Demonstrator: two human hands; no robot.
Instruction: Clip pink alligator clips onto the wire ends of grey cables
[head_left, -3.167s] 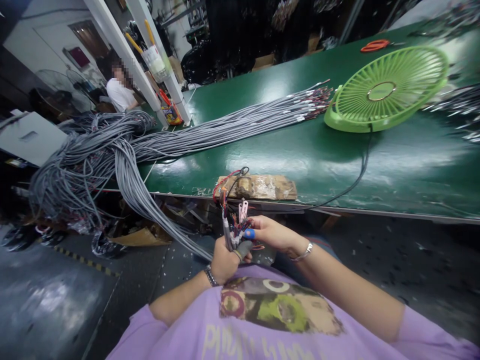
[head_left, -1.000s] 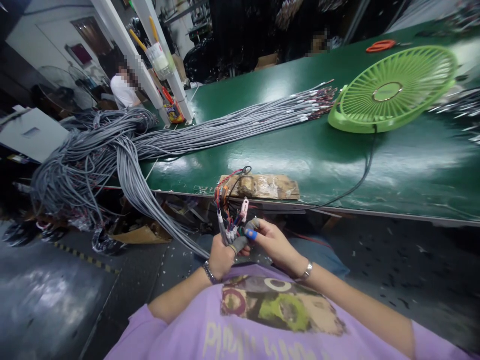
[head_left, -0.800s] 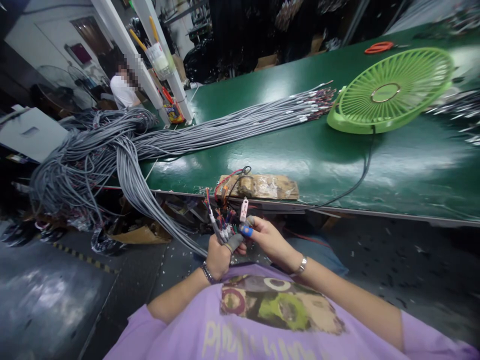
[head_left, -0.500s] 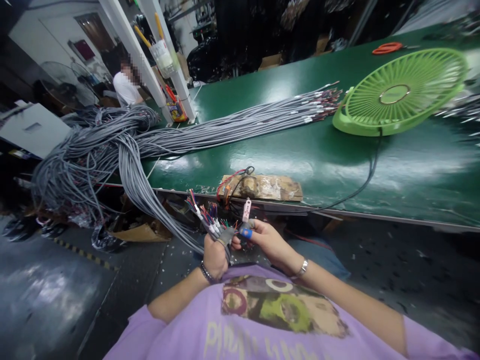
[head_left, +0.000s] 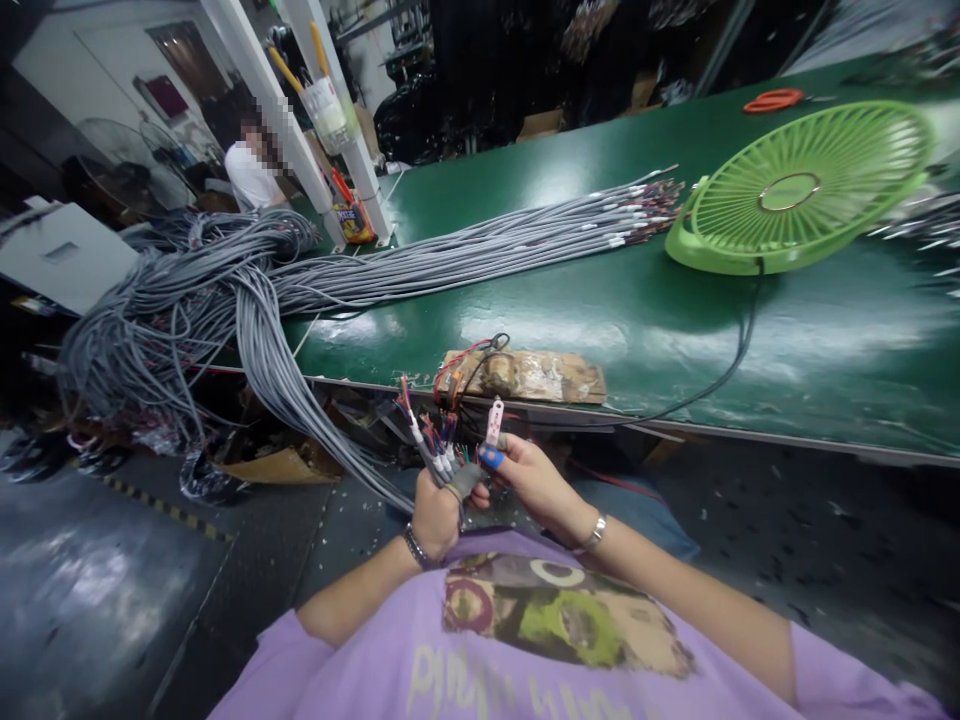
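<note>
My left hand (head_left: 439,512) is closed round a bundle of grey cables (head_left: 319,420) that hangs in a loop from the bench. Above the fist stand the cables' stripped ends (head_left: 431,440), with white bands and thin coloured wires. A grey cover sits on my left thumb. Close beside those ends, my right hand (head_left: 531,482) has blue tape round its thumb and is pinched shut. From its fingers a flat pale pink strip (head_left: 495,422) with a hole at the tip sticks up. Whether the right fingertips also touch a wire is too small to tell.
A wooden block (head_left: 555,377) with red and black leads lies at the green bench's (head_left: 600,310) near edge. More grey cables (head_left: 450,250) stretch behind it. A green fan (head_left: 795,190) stands right, orange-handled scissors (head_left: 772,100) beyond. A person (head_left: 251,178) is at the far left.
My left hand and the wire ends have shifted slightly right, closer to my right hand. The right hand, still pinched on the pink strip, has barely moved.
</note>
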